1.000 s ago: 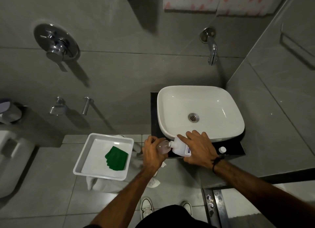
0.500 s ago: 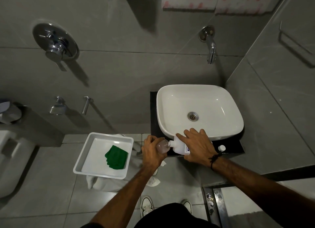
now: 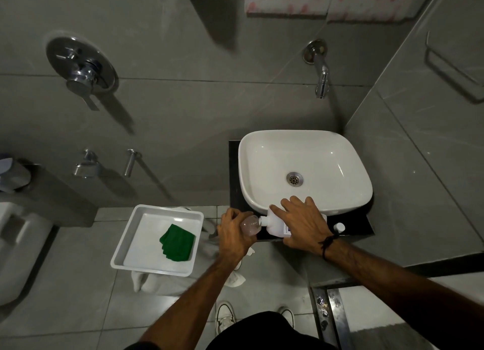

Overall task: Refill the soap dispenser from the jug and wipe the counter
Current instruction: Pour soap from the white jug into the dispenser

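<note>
Currently, a person stands at one white basin set on a dark worktop. Just in front of the basin's near rim, the right hand clasps one white jug, tipped on its side with its spout touching the mouth of one clear soap dispenser, which the left hand grasps at the worktop's edge. Refilling appears to be under way; how full the dispenser is cannot be told. One small white cap sits on the worktop right of the jug, so recapping remains. Wiping looks not yet started: one folded green cloth lies in one white tray, well left of the basin.
</note>
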Demonstrator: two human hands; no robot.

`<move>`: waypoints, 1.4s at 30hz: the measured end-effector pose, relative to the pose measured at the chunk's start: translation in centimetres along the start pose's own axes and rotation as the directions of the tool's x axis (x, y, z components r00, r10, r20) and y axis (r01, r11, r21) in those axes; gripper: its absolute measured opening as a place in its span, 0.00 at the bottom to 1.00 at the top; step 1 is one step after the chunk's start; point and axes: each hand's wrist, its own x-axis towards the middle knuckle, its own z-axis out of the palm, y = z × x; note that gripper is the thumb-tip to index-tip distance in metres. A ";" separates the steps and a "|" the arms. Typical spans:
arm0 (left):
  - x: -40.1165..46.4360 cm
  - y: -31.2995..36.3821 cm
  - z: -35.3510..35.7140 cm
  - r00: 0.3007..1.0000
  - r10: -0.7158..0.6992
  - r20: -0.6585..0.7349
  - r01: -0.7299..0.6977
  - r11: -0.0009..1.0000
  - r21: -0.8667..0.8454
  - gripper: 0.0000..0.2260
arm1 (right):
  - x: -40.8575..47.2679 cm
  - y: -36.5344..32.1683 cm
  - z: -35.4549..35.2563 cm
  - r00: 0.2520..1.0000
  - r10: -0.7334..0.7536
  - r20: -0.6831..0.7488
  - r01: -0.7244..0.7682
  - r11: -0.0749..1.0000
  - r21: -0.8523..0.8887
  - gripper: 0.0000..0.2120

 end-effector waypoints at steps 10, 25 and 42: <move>0.1 0.4 0.4 1.000 0.005 0.010 -0.005 1.000 0.021 0.25 | 0.0 0.3 0.0 0.999 0.005 0.034 -0.004 1.000 -0.023 0.36; 0.2 0.5 0.8 1.000 0.017 0.000 -0.017 1.000 -0.002 0.24 | 0.2 1.0 0.3 1.000 0.002 0.022 -0.001 1.000 -0.019 0.34; 0.2 0.4 0.9 0.999 0.000 0.047 0.000 1.000 0.004 0.26 | 0.1 0.9 0.9 1.000 0.000 -0.009 0.000 1.000 -0.012 0.32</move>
